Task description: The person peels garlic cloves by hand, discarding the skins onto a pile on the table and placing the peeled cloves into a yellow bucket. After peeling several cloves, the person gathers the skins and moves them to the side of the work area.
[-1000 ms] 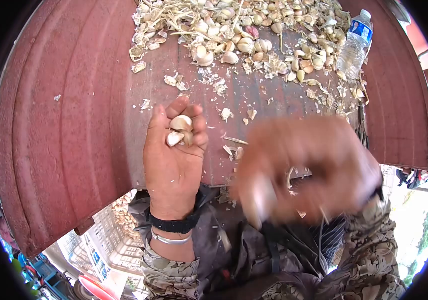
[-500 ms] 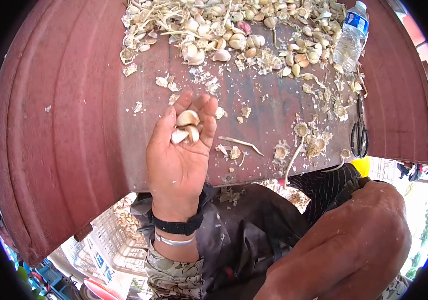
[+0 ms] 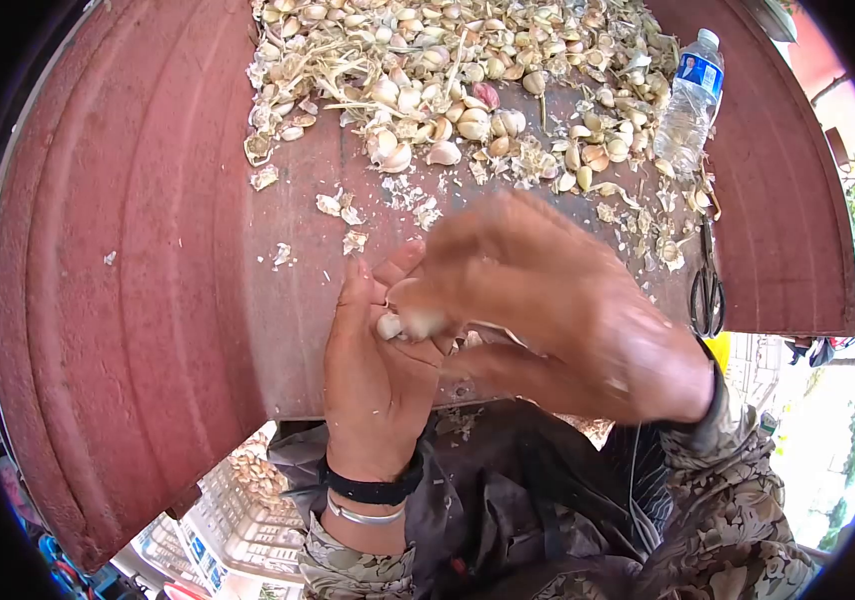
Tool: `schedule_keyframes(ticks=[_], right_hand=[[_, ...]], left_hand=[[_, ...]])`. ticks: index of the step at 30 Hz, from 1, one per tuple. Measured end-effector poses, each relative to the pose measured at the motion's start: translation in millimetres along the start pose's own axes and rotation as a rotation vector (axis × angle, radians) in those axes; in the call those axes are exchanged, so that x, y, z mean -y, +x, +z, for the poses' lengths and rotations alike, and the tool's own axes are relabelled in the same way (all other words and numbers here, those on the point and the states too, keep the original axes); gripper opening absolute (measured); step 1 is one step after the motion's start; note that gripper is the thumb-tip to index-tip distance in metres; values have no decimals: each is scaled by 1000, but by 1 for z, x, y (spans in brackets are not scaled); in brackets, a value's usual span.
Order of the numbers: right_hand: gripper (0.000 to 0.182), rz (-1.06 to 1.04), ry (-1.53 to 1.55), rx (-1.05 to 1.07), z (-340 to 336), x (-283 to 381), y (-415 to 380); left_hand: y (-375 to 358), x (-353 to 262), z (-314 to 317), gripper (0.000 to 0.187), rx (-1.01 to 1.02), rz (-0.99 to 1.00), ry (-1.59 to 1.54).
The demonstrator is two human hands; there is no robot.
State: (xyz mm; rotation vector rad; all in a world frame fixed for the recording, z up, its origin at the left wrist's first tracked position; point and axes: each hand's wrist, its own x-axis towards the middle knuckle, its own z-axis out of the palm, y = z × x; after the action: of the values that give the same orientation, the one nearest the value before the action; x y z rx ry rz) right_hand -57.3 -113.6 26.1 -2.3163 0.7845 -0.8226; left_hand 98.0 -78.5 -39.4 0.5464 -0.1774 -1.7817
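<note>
Cupping garlic cloves [image 3: 393,322] at frame centre, the left hand [image 3: 380,375] lies palm-up; the blurred right hand [image 3: 558,310] reaches its fingertips onto them, grip indiscernible.

Red ridged metal tabletop [image 3: 138,250], husk scraps scattered across it. Heap of garlic cloves and dry stalks [image 3: 448,70] at twelve o'clock. Clear plastic water bottle [image 3: 686,100], blue label, at two o'clock beside the heap. Dark scissors [image 3: 708,290] at three o'clock near the table edge.
</note>
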Motion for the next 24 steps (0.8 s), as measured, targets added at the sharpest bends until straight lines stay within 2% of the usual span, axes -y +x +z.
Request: schedule_keyframes(ticks=[1, 3, 7, 10, 13, 17, 19, 20, 22, 24], right_hand=[[28, 66, -182, -37, 3, -4, 3], [25, 217, -271, -154, -4, -34, 7], [21, 409, -487, -150, 9, -101, 24], [20, 397, -599, -164, 23, -117, 29], [23, 318, -534, -186, 19, -123, 23], [20, 306, -526, -178, 19, -124, 21], [19, 545, -252, -156, 16, -125, 22], [19, 547, -254, -156, 13, -121, 18], [22, 608, 398, -153, 0, -91, 11], [25, 479, 563, -59, -11, -57, 0]], left_hand=[[4, 1, -4, 31, -1, -2, -2], [10, 0, -13, 26, -71, -87, -135], [9, -3, -17, 19, -95, -88, -215], [10, -6, -14, 17, -90, -91, -172], [12, -6, -15, 16, -71, -107, -203], [11, -5, -9, 15, -78, -113, -88], [11, -4, -7, 14, -86, -118, -47], [11, -4, -9, 14, -108, -120, -91], [12, -5, -13, 14, -133, -113, -140], [13, -5, -18, 14, 12, -126, -120]])
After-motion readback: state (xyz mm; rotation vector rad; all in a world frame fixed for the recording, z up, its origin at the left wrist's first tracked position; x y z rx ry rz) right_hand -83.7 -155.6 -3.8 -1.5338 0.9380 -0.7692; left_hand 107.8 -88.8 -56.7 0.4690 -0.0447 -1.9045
